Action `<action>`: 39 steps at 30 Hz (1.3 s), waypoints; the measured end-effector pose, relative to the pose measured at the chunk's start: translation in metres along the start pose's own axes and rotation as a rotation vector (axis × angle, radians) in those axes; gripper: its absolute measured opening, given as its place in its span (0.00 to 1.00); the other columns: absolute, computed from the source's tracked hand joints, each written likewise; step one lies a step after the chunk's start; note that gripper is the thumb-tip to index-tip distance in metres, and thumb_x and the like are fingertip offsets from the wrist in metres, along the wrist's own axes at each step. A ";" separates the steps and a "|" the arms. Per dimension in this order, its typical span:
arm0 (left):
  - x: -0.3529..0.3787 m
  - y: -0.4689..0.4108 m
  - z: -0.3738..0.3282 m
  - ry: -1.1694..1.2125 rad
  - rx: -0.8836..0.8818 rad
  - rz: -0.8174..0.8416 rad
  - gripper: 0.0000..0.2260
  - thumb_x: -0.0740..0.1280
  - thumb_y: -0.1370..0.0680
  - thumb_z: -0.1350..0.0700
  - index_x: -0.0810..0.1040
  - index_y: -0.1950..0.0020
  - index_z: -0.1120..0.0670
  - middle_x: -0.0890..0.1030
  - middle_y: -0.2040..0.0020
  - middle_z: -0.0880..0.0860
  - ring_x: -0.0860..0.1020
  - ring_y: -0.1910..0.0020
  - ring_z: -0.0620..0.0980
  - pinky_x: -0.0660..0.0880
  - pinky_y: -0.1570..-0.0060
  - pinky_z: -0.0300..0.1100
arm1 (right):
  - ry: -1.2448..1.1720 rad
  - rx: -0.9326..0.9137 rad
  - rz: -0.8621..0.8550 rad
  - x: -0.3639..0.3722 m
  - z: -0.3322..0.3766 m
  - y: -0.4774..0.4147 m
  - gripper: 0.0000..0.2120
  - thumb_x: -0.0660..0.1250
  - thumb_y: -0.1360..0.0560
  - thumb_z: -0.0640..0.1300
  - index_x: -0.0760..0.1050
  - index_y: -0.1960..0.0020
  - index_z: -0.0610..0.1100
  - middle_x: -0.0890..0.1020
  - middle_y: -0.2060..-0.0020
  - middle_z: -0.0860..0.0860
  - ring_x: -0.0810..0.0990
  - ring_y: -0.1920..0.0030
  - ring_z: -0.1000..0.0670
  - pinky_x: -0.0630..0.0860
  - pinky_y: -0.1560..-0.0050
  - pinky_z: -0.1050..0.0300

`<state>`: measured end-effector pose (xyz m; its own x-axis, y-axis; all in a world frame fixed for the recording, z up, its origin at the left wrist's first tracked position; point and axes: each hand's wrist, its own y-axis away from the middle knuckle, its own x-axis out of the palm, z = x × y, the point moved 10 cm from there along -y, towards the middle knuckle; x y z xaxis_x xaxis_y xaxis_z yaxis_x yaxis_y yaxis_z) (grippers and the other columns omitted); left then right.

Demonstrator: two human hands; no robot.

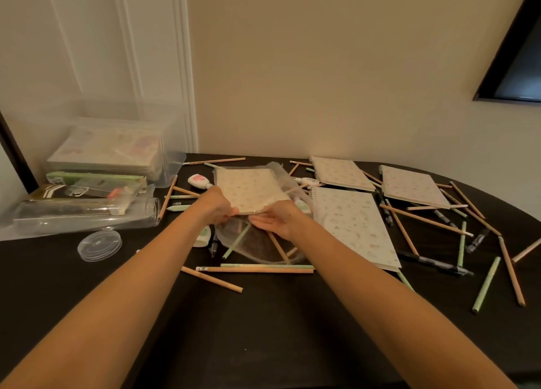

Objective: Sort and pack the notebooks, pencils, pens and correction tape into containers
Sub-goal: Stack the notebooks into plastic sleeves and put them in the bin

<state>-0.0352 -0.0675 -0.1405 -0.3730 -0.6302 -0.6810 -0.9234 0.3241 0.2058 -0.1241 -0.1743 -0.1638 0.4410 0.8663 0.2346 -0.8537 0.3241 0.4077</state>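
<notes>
Where the two forearms reach out over the dark bench (73, 286), a few wooden pencils (211, 279) and a pale green pen (486, 285) lie loose near the front edge, and a clear round lid (99, 245) sits to the left. Just past these, both hands meet at a spiral notebook (251, 191) held tilted above the bench: the left hand (218, 208) curls its fingers round the near left corner, while the right hand (273, 223) lies palm up with its fingers almost straight under the near edge. A crumpled clear plastic bag (263, 243) spreads beneath and around the notebook, with pencils showing through it. A white correction tape (203, 236) lies just beside the left wrist, and another (197, 181) lies farther back. To the right a large notebook (354, 227) lies flat, with black pens (433, 262) and more pencils scattered round it. On the left a clear tube (87, 216) lies on its side. Farther off two smaller notebooks (341, 172) rest near the wall, and a clear box (117, 151) at the far left holds more flat printed items.
</notes>
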 end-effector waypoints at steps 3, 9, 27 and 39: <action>-0.013 0.000 -0.003 -0.342 -0.020 -0.110 0.22 0.67 0.23 0.54 0.67 0.34 0.62 0.73 0.37 0.61 0.73 0.40 0.58 0.71 0.44 0.46 | 0.048 0.025 0.042 -0.005 0.006 0.015 0.22 0.49 0.21 0.30 0.54 0.27 0.35 0.66 0.32 0.34 0.68 0.31 0.39 0.67 0.33 0.48; -0.001 0.011 -0.053 -0.568 0.080 -0.286 0.17 0.61 0.22 0.58 0.68 0.33 0.57 0.64 0.31 0.61 0.61 0.31 0.61 0.59 0.34 0.51 | 0.048 -0.042 0.153 -0.042 0.042 0.057 0.19 0.55 0.22 0.31 0.61 0.32 0.32 0.76 0.43 0.33 0.82 0.49 0.42 0.81 0.53 0.57; 0.138 0.033 -0.137 -0.168 0.431 0.127 0.14 0.54 0.19 0.63 0.68 0.35 0.61 0.73 0.39 0.55 0.71 0.40 0.54 0.68 0.47 0.42 | 0.641 -0.023 -0.528 -0.250 0.052 0.035 0.32 0.69 0.26 0.47 0.60 0.27 0.40 0.71 0.34 0.44 0.71 0.35 0.44 0.70 0.40 0.51; 0.097 0.040 -0.154 0.255 0.335 0.007 0.21 0.45 0.18 0.45 0.71 0.59 0.54 0.71 0.61 0.50 0.69 0.61 0.45 0.64 0.55 0.42 | -0.172 -0.272 -0.516 -0.250 0.085 0.065 0.18 0.61 0.21 0.42 0.67 0.32 0.41 0.80 0.51 0.45 0.79 0.61 0.48 0.78 0.62 0.53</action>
<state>-0.1219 -0.2242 -0.0906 -0.4289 -0.7676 -0.4763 -0.8555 0.5145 -0.0586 -0.2662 -0.4025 -0.1215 0.8358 0.5051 0.2150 -0.5480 0.7912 0.2717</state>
